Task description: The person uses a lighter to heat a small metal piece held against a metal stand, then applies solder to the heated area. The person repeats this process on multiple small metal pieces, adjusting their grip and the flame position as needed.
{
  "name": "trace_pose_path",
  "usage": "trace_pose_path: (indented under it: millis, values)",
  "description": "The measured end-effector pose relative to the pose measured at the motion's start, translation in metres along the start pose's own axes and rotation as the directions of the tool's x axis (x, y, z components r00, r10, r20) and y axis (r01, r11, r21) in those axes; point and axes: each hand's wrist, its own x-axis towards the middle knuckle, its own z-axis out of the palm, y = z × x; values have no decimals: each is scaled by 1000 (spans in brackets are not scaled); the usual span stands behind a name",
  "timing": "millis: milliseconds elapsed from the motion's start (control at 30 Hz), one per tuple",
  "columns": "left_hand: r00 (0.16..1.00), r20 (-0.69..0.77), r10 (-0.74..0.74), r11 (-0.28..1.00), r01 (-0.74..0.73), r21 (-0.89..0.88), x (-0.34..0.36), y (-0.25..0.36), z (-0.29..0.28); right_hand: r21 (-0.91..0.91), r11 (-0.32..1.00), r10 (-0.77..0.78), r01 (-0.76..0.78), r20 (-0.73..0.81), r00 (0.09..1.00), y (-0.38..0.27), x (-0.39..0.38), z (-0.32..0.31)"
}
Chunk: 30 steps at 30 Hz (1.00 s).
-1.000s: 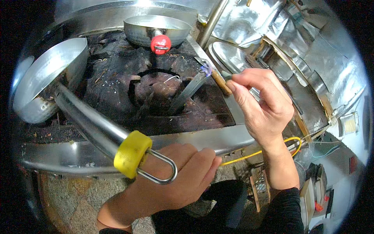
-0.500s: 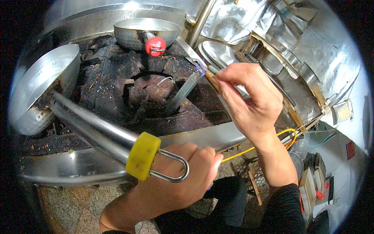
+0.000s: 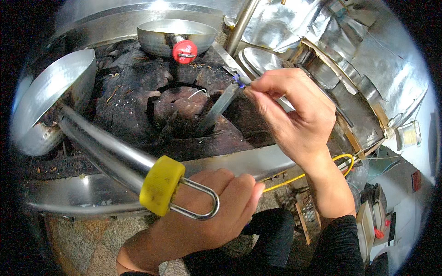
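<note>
Between thumb and index finger my right hand (image 3: 299,106) pinches a short grey stick (image 3: 246,81). Its tip meets a small blue patch (image 3: 238,80), perhaps a flame, at the upper end of a flat metal bar (image 3: 218,108) slanting up from the sooty burner (image 3: 179,108). My left hand (image 3: 214,207) is closed low in front of the stove edge; whatever its fingers grip is hidden. Above it, partly covering it, juts the steel handle of a hammered pan (image 3: 60,87), ending in a yellow collar (image 3: 161,185) and a wire loop.
Another hammered pan (image 3: 177,37), with a red handle end, stands at the back of the blackened stove top. Round metal lids (image 3: 262,60) and pots lie beyond my right hand. A yellow hose (image 3: 287,182) runs below the steel front edge (image 3: 239,165).
My right hand has shifted slightly left, bringing the stick's tip to the blue patch. My left hand stays closed in nearly the same place. The view has shifted a little.
</note>
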Motion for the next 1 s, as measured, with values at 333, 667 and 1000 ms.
trace_pose_path:
  millis: [333, 667, 1000]
  values:
    - [1000, 7, -14, 1000, 14, 23, -2, 0, -2, -44, 991, -121, 127, 106, 987, -8, -1, 0]
    - [1000, 0, -17, 999, 17, 43, -2, 3, 2, -52, 989, -143, 142, -30, 989, -10, -9, -16]
    - [975, -162, -154, 985, 165, 54, 7, 10, 2, 114, 979, 179, -166, -110, 978, 3, -66, -70]
